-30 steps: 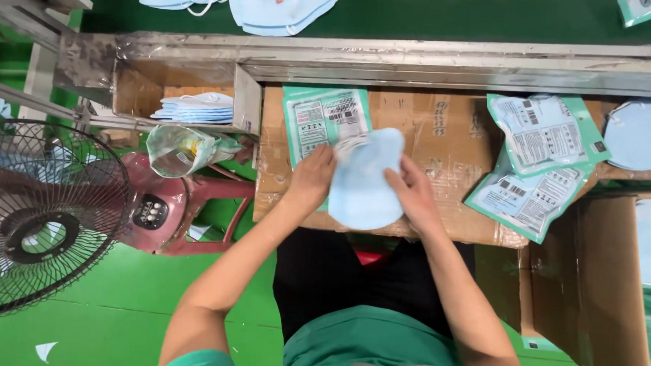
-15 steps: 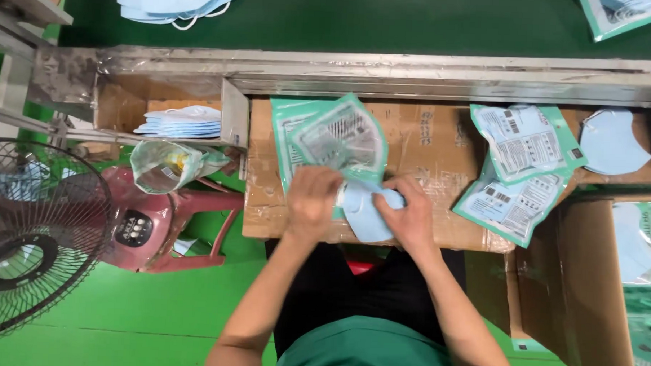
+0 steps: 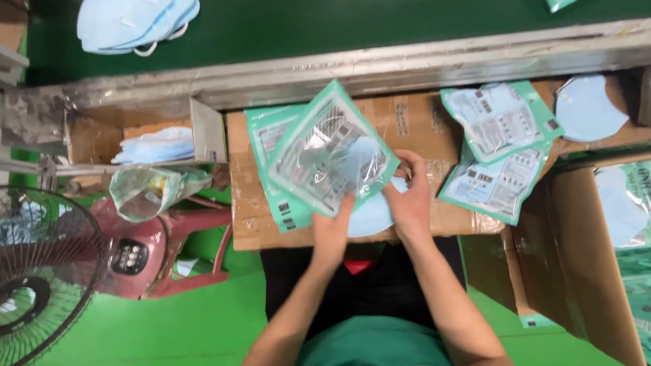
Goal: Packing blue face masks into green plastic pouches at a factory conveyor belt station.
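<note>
Head view shows the left hand (image 3: 332,230) pinching the lower edge of a green-bordered pouch (image 3: 331,153), tilted with its long axis running up-right over the cardboard worktop (image 3: 248,223); the right hand (image 3: 411,200) grips a pale blue mask (image 3: 371,213) at its mouth, half inside; half a second earlier the pouch lay lower and flatter.
</note>
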